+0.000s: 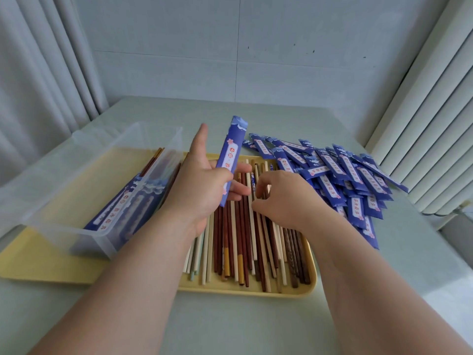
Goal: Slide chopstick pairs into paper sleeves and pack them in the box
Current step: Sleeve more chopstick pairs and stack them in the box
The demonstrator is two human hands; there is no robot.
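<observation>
In the middle of the frame, the left hand (202,185) holds one flat blue paper sleeve (231,155) with a white label. The thumb presses it against the bent fingers, and the forefinger points straight up. The sleeve stands tilted above the yellow plastic tray (256,289).

On the tray lie many thin loose chopsticks (243,242), brown, cream and pale green. The right hand (284,198) bends its fingers down on them; I cannot tell if it pinches one.

At the left stands a clear plastic box (76,196) with filled sleeves (120,208) inside. At the right, a loose pile of empty sleeves (353,175) lies on the smooth pale table (230,324).
</observation>
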